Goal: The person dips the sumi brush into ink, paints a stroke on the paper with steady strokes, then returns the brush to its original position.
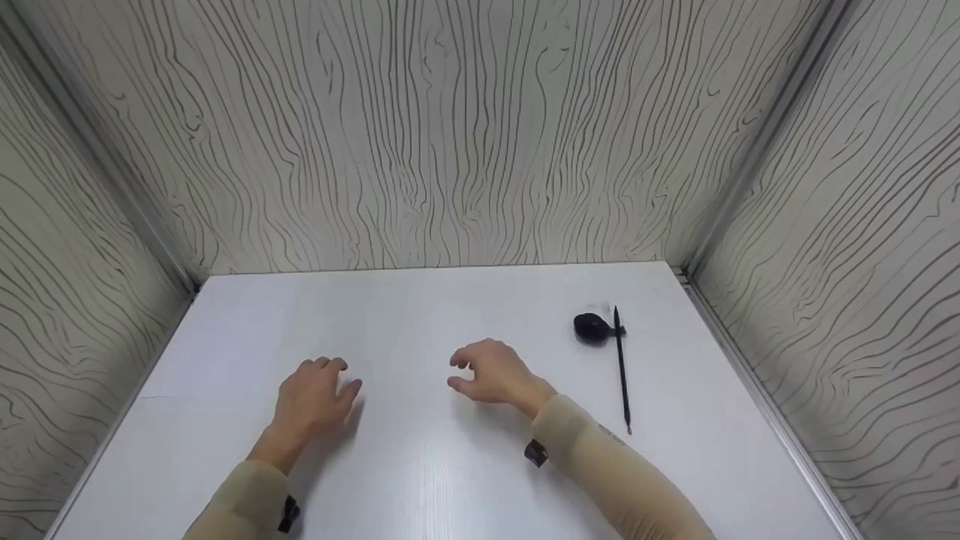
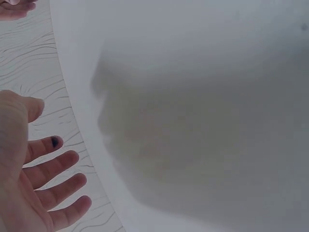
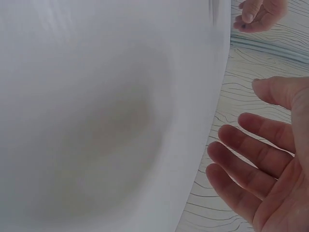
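Note:
My left hand (image 1: 311, 397) hovers over the left half of the white table, its fingers loosely bent and nothing in them. In the left wrist view its fingers (image 2: 60, 169) are spread, with a dark mark on one fingertip. Right of the middle, my right hand (image 1: 495, 373) is held above the tabletop, thumb and fingers apart with only air between them. To its right lies a thin black stick (image 1: 622, 371), long and pointed at its far end. Beside the stick's upper part sits a rounded black object (image 1: 592, 328) with a short neck that meets the stick.
The white table (image 1: 420, 315) is enclosed by wood-grain panels (image 1: 420, 135) at the back and both sides. Grey metal strips run along the corners and the right edge (image 1: 780, 420). A small pale clear piece (image 1: 598, 307) shows behind the black object.

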Demonstrator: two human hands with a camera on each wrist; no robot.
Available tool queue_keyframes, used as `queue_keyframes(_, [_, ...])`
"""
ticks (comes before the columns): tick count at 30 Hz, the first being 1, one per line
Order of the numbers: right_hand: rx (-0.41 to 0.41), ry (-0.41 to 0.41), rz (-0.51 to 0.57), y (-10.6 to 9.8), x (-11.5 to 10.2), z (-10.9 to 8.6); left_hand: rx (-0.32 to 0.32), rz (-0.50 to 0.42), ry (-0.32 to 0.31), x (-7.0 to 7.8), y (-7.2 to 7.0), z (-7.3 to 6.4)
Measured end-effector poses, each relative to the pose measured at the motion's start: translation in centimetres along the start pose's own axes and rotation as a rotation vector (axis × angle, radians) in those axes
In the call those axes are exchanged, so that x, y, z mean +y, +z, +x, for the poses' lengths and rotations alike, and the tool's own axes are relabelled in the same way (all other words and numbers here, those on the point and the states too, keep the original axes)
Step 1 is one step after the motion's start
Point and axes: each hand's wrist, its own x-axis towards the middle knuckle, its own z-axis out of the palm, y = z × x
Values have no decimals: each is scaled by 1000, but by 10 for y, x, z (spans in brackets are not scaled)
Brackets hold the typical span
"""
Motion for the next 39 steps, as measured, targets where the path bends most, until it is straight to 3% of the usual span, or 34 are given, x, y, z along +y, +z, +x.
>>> queue_keyframes(8, [-30,4,4,2,-18,15,13,5,-6,-16,-6,-3])
queue_keyframes(16, [-23,-47,-19,4,-35,30,4,5,-31,-29,-13,-9])
queue_keyframes(26, [-67,-59,-51,21,-51,48,34,15,-12,-49,-18,-18])
queue_keyframes(39, [-124,-92,-152,43,-68,67,-51,33,-66,-86,-17,-26])
